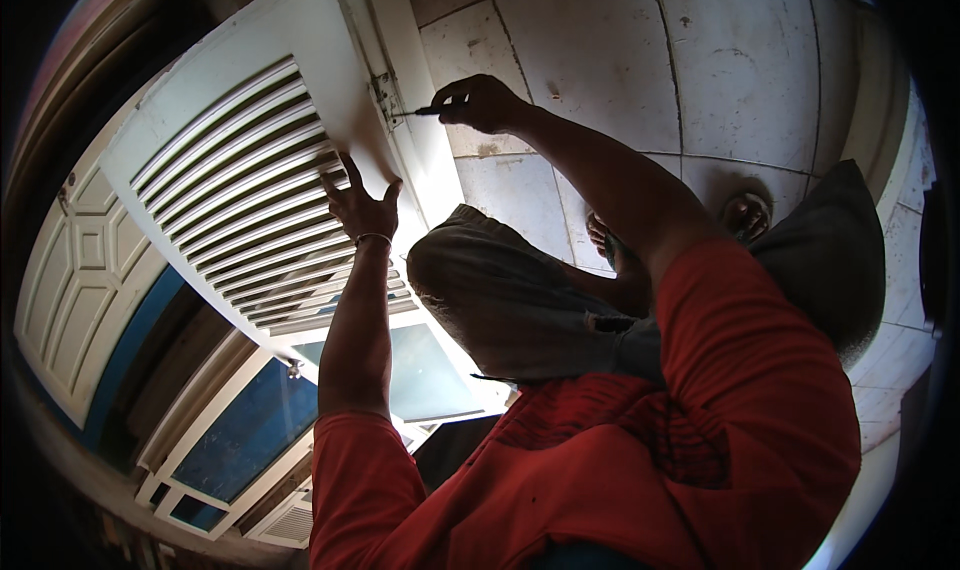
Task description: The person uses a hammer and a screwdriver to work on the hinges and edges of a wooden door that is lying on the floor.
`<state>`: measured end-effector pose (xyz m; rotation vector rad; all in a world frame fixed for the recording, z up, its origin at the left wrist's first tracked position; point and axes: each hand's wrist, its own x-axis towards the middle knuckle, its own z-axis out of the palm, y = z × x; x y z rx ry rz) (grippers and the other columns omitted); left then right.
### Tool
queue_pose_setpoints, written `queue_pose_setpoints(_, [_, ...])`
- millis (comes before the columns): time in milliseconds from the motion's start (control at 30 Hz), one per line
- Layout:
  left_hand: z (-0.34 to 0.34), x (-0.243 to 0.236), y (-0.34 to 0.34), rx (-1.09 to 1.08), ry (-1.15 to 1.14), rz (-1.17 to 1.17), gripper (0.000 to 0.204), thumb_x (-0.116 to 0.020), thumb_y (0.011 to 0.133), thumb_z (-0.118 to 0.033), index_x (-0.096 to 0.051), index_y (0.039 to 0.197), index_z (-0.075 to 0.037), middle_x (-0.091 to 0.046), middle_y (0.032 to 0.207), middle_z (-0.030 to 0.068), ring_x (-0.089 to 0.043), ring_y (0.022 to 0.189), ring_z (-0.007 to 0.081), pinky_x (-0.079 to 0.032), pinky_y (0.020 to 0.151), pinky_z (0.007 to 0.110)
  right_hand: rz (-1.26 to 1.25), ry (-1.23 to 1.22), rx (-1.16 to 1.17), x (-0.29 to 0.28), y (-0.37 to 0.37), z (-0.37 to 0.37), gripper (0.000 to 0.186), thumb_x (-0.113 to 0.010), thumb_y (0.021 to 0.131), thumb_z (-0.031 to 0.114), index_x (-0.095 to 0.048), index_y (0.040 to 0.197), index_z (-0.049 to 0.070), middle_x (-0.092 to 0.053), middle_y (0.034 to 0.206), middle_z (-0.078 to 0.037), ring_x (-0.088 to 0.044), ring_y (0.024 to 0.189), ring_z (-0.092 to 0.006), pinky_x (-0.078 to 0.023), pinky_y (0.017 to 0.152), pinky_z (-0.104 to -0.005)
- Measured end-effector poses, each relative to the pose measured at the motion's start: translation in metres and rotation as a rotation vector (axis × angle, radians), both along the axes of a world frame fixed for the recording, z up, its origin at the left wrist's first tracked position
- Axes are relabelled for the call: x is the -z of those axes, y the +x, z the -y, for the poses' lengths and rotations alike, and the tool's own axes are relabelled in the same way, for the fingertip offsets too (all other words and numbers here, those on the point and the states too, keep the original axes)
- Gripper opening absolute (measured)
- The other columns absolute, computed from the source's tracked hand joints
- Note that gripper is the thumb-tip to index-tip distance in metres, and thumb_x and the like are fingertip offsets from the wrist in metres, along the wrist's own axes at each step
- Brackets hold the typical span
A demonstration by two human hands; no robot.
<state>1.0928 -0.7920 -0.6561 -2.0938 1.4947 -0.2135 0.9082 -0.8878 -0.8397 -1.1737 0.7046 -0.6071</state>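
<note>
A white louvred door (306, 20) stands in front of me, its slats (245, 185) running across the panel. My left hand (362, 208) is spread against it, fingers apart over the slats' edge and the plain border. My right hand (482, 104) is closed around a thin dark screwdriver (432, 110). The screwdriver's shaft points left to a metal hinge (386, 94) on the door's edge; whether the tip sits in a screw is too small to tell.
Light floor tiles (600, 50) lie to the right, with my bent knee (450, 260) close to the door. A carved cream door (85, 240) and a blue-paned frame (245, 430) stand at the left. Below the slats is a pale glass pane (430, 370).
</note>
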Motion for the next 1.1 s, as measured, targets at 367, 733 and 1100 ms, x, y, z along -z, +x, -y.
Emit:
queue_pose_setpoints(367, [0.005, 0.0, -0.003, -0.07, 0.028, 0.005, 0.111, -0.08, 0.065, -0.049, -0.012, 0.151, -0.033, -0.009, 0.151, 0.0288, -0.024, 0.136, 0.0464, -0.032, 0.106, 0.051, -0.206, 0.041, 0.154, -0.005, 0.007, 0.03, 0.03, -0.062, 0.081, 0.038, -0.071, 0.101, 0.017, -0.071, 0.084, -0.008, -0.067, 0.082, -0.0215, -0.052, 0.079, -0.0342])
queue_pose_setpoints(733, [0.004, 0.003, -0.002, -0.125, 0.026, 0.032, 0.11, -0.081, 0.064, -0.05, -0.012, 0.15, -0.037, -0.009, 0.152, 0.0248, -0.032, 0.128, 0.0514, -0.042, 0.098, 0.053, -0.223, 0.012, 0.195, 0.003, 0.02, 0.031, 0.03, -0.065, 0.084, 0.039, -0.071, 0.101, 0.015, -0.072, 0.086, -0.009, -0.068, 0.077, -0.0204, -0.053, 0.077, -0.0344])
queue_pose_setpoints(1100, [0.006, 0.002, -0.007, -0.125, -0.003, 0.015, 0.109, -0.084, 0.064, -0.042, -0.016, 0.149, -0.036, -0.011, 0.153, 0.0221, -0.035, 0.127, 0.0491, -0.04, 0.101, 0.052, -0.335, -0.521, 0.308, -0.019, 0.016, 0.021, 0.026, -0.052, 0.092, 0.027, -0.068, 0.107, 0.013, -0.067, 0.088, -0.008, -0.065, 0.074, -0.0205, -0.053, 0.07, -0.0343])
